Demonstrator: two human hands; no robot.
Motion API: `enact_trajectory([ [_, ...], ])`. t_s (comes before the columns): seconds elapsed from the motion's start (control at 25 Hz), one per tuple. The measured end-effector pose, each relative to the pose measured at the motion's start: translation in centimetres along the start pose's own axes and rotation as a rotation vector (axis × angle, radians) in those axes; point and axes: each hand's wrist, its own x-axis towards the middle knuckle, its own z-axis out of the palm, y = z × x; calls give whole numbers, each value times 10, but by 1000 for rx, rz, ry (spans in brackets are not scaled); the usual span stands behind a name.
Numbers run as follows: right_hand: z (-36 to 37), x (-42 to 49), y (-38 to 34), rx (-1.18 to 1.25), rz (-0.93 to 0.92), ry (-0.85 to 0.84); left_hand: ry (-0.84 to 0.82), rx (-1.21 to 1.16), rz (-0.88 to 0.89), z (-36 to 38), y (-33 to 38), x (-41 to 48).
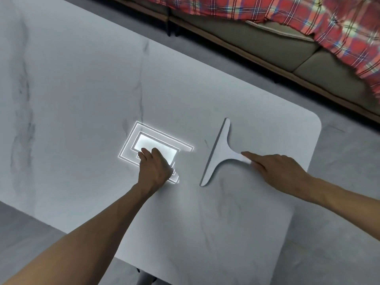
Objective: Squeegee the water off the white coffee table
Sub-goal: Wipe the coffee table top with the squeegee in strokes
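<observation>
While the white coffee table [82,83] fills most of the view, its marbled top shows grey veining along the left side and down the middle. Left of centre, a bright rectangular ceiling-light reflection [153,146] glares on the surface. The left hand [155,167] rests palm down on the tabletop, partly over that reflection, with the fingers [147,154] loosely curled and gripping nothing.

Just right of the left hand, a white T-shaped squeegee [219,150] lies flat on the table. Its blade runs diagonally from upper right to lower left, and its handle points right. Water on the surface cannot be made out at this resolution.

The right hand [277,169] reaches in from the right edge and touches the handle end of the squeegee. The index finger [249,156] is extended along the handle; whether the remaining fingers close around it cannot be told. The rounded table corner [314,120] lies beyond this hand.

Across the top right, a grey sofa [267,44] stands apart from the table on the grey floor [349,161], partly covered by a red plaid blanket [267,7].
</observation>
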Motion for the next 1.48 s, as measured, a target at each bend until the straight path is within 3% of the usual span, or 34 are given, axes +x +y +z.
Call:
enact_trajectory([
  [0.08,-18,3,8,-5,4,48,164,-40,-15,3,2,-5],
  [0.16,-45,35,-6,117,-14,176,213,-114,-71,1,2,-8],
  [0.24,-76,91,-38,193,-68,262,146,-96,-135,0,-4,1],
  [0.36,-114,182,-99,255,-157,238,7,-67,-206,-3,-12,26],
  [0.52,-122,246,-149,244,-215,159,12,-76,-197,-8,-15,42],
  [0.72,-89,206,-96,215,-174,143,-11,-3,-214,-12,-16,42],
  [0.88,-52,113,-7,143,7,79,-1,-5,-207,-13,-13,44],
  [1.04,-59,49,32,-28,105,79,32,-42,-231,-17,-11,42],
  [1.2,-104,112,2,90,8,273,91,-21,-86,-11,19,43],
  [1.36,-133,203,-39,251,-26,255,35,-22,-55,4,43,51],
  [1.48,-120,205,-30,235,18,233,38,22,-50,4,40,52],
])
